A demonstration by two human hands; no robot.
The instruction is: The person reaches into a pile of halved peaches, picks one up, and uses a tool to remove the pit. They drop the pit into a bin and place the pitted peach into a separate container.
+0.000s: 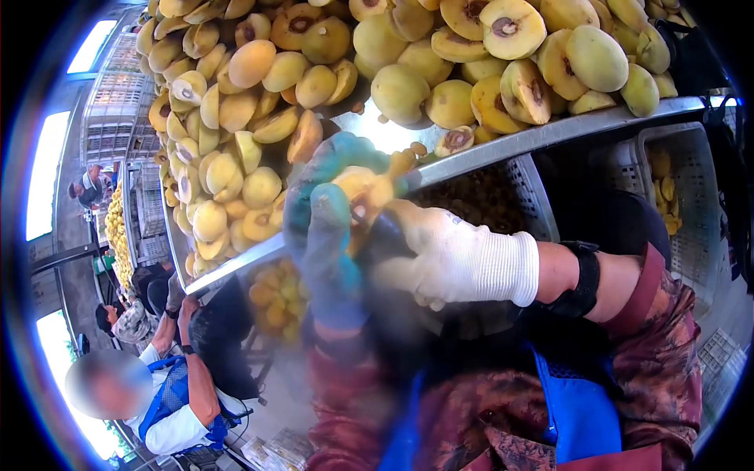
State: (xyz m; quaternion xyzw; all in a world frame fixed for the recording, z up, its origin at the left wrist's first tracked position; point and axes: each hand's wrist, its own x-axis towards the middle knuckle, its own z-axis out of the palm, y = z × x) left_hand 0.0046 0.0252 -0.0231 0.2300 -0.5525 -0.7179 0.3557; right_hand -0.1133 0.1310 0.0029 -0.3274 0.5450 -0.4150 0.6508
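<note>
My left hand (326,228), in a teal and grey glove, is closed around a yellow peach half (363,192) with its cut face showing. Close against it, my right hand (440,255) wears a white knit glove with its fingers curled. Something dark and blurred sits at those fingers, and I cannot make out what it is. Both hands are at the metal table edge (542,135), just short of a heap of cut yellow peaches (228,177). Several halves there still show brown stones.
Under the table edge stand a plastic crate (534,192) and another crate (691,157) with yellow pieces. Below my left hand lies more yellow fruit (279,298). At left, a co-worker in a blue vest (177,400) sits by the table; other people and stacked crates (118,102) are farther off.
</note>
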